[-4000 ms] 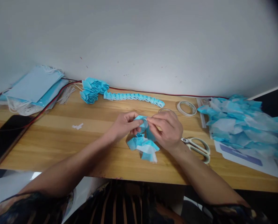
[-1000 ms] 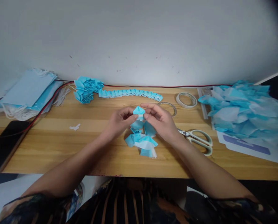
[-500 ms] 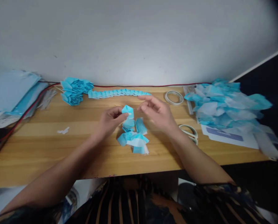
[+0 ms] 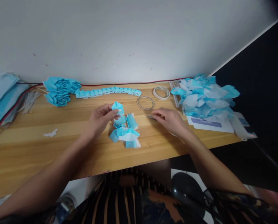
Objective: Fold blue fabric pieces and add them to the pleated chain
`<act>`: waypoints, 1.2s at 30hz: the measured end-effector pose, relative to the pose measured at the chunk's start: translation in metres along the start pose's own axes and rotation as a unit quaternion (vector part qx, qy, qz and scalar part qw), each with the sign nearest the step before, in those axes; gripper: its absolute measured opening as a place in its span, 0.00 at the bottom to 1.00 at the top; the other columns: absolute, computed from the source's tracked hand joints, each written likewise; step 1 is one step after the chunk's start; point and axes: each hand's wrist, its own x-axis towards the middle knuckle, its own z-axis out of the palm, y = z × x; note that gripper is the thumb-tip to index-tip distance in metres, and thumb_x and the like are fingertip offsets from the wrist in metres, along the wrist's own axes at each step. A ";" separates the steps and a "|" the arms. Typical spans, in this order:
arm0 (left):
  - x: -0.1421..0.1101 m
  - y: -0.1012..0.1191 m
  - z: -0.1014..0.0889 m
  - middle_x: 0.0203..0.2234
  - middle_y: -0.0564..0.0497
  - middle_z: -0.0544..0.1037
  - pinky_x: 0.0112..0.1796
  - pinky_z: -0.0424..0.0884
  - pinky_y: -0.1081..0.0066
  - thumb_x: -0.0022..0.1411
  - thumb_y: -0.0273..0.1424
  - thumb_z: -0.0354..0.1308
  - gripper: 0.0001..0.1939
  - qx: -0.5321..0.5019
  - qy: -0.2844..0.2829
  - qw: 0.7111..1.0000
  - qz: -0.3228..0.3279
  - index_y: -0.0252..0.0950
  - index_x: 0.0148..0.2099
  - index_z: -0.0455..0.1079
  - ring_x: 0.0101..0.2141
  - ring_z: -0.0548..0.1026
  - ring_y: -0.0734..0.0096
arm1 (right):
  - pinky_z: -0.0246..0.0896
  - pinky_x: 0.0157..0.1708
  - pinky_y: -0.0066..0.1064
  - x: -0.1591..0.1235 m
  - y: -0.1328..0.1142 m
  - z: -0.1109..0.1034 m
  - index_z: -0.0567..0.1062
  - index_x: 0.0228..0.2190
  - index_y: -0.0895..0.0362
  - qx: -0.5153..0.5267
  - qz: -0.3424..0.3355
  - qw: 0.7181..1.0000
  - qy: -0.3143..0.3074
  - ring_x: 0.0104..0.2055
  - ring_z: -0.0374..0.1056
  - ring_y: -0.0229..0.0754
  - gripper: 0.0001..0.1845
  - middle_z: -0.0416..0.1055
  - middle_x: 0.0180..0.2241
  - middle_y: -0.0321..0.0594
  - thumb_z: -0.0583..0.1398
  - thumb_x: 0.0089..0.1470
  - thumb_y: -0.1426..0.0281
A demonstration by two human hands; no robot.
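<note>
My left hand (image 4: 100, 119) is closed, pinching a folded blue paper petal (image 4: 116, 106) that comes to a point at the top and bears a small white strip. Beneath it on the table lie several loose blue-and-white paper pieces (image 4: 129, 133), some curled. To the right, my right hand (image 4: 168, 119) has its fingers pressed together over a pair of scissors. A grey blade tip shows beyond the fingertips and part of a pale handle loop (image 4: 173, 134) below the palm; the rest is hidden by the hand.
A row of overlapping folded petals (image 4: 108, 91) runs along the back, beside blue paper roses (image 4: 60, 90). Two tape rolls, a thin one (image 4: 138, 105) and a thicker one (image 4: 154, 93), lie centre-right. A crumpled paper heap (image 4: 204, 99) sits right, packaged blue sheets (image 4: 3, 93) left.
My right hand has moved away from the petal, down and right onto the scissors, uncovering the thin tape roll. My left hand still holds the petal. The view has swung to the right.
</note>
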 end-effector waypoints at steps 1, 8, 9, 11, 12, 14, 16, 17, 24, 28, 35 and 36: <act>0.000 0.000 0.000 0.24 0.52 0.77 0.32 0.68 0.71 0.56 0.40 0.66 0.12 0.002 -0.003 1.000 0.000 0.36 0.29 0.74 0.27 0.71 0.71 | 0.64 0.38 0.36 0.001 0.000 0.003 0.83 0.40 0.52 0.001 -0.001 1.000 0.001 0.35 0.74 0.45 0.10 0.82 0.39 0.41 0.61 0.63 0.67; 0.000 0.001 -0.002 0.24 0.51 0.77 0.32 0.69 0.71 0.56 0.39 0.65 0.12 0.024 -0.005 1.000 -0.007 0.37 0.28 0.75 0.27 0.72 0.70 | 0.61 0.37 0.34 0.007 0.000 0.011 0.81 0.35 0.53 0.022 0.004 1.000 0.001 0.35 0.73 0.44 0.09 0.81 0.36 0.40 0.59 0.63 0.69; 0.000 0.001 -0.002 0.23 0.51 0.77 0.32 0.69 0.71 0.56 0.39 0.65 0.12 0.024 -0.004 1.000 -0.009 0.37 0.27 0.75 0.27 0.71 0.70 | 0.61 0.37 0.34 0.007 0.000 0.012 0.80 0.35 0.53 0.026 0.008 1.000 0.003 0.35 0.73 0.44 0.09 0.81 0.36 0.40 0.59 0.63 0.69; 0.000 0.001 -0.001 0.23 0.51 0.77 0.31 0.69 0.71 0.56 0.39 0.65 0.12 0.022 -0.001 1.000 -0.012 0.37 0.26 0.75 0.27 0.71 0.70 | 0.61 0.38 0.35 0.007 0.001 0.015 0.79 0.34 0.53 0.029 0.016 0.999 0.008 0.36 0.73 0.45 0.09 0.81 0.36 0.41 0.58 0.62 0.69; 0.000 0.002 -0.001 0.22 0.51 0.76 0.31 0.69 0.71 0.56 0.39 0.65 0.12 0.023 0.000 1.000 -0.012 0.37 0.26 0.75 0.27 0.71 0.70 | 0.61 0.38 0.35 0.008 0.001 0.016 0.79 0.34 0.53 0.030 0.019 0.999 0.010 0.36 0.73 0.45 0.09 0.81 0.35 0.41 0.58 0.62 0.69; 0.000 0.002 -0.001 0.22 0.52 0.76 0.31 0.69 0.71 0.56 0.39 0.65 0.13 0.025 -0.001 1.000 -0.013 0.38 0.25 0.74 0.27 0.71 0.70 | 0.61 0.39 0.35 0.008 0.002 0.019 0.78 0.34 0.54 0.034 0.024 0.999 0.015 0.37 0.73 0.46 0.09 0.81 0.35 0.41 0.57 0.62 0.70; 0.000 0.001 -0.001 0.22 0.52 0.76 0.31 0.69 0.71 0.56 0.40 0.65 0.14 0.026 -0.006 1.000 -0.016 0.38 0.24 0.73 0.27 0.71 0.70 | 0.62 0.40 0.35 0.008 0.003 0.022 0.78 0.34 0.54 0.039 0.026 0.999 0.022 0.37 0.73 0.46 0.09 0.80 0.35 0.42 0.57 0.62 0.70; 0.000 0.001 -0.001 0.22 0.52 0.75 0.31 0.69 0.71 0.56 0.40 0.65 0.14 0.026 -0.008 0.999 -0.017 0.38 0.24 0.73 0.27 0.71 0.70 | 0.62 0.40 0.35 0.008 0.003 0.023 0.78 0.34 0.54 0.041 0.027 0.998 0.026 0.37 0.73 0.46 0.09 0.80 0.34 0.42 0.57 0.62 0.70; -0.001 0.001 -0.001 0.22 0.51 0.76 0.32 0.70 0.70 0.56 0.41 0.65 0.14 0.024 -0.018 0.999 -0.023 0.38 0.24 0.73 0.27 0.71 0.69 | 0.62 0.41 0.36 0.006 0.005 0.028 0.77 0.33 0.53 0.043 0.018 0.998 0.037 0.38 0.73 0.47 0.10 0.80 0.34 0.42 0.55 0.63 0.70; 0.000 0.001 -0.001 0.22 0.51 0.76 0.31 0.70 0.70 0.55 0.40 0.65 0.13 0.021 -0.013 0.999 -0.022 0.39 0.25 0.75 0.26 0.71 0.68 | 0.62 0.41 0.37 0.005 0.006 0.030 0.77 0.34 0.53 0.039 0.031 0.998 0.037 0.38 0.74 0.47 0.10 0.80 0.34 0.42 0.55 0.63 0.70; -0.001 0.002 -0.001 0.22 0.52 0.77 0.31 0.70 0.71 0.56 0.40 0.65 0.12 0.022 -0.013 0.999 -0.021 0.38 0.25 0.75 0.26 0.71 0.70 | 0.64 0.41 0.37 0.007 0.006 0.031 0.78 0.33 0.54 0.055 0.041 0.997 0.043 0.38 0.74 0.47 0.11 0.80 0.34 0.43 0.55 0.62 0.69; -0.001 0.002 -0.001 0.22 0.52 0.77 0.31 0.70 0.71 0.56 0.40 0.65 0.13 0.022 -0.013 0.999 -0.022 0.38 0.25 0.75 0.27 0.72 0.70 | 0.65 0.41 0.37 0.006 0.005 0.030 0.79 0.34 0.54 0.064 0.039 0.996 0.040 0.38 0.75 0.47 0.11 0.81 0.34 0.43 0.56 0.62 0.69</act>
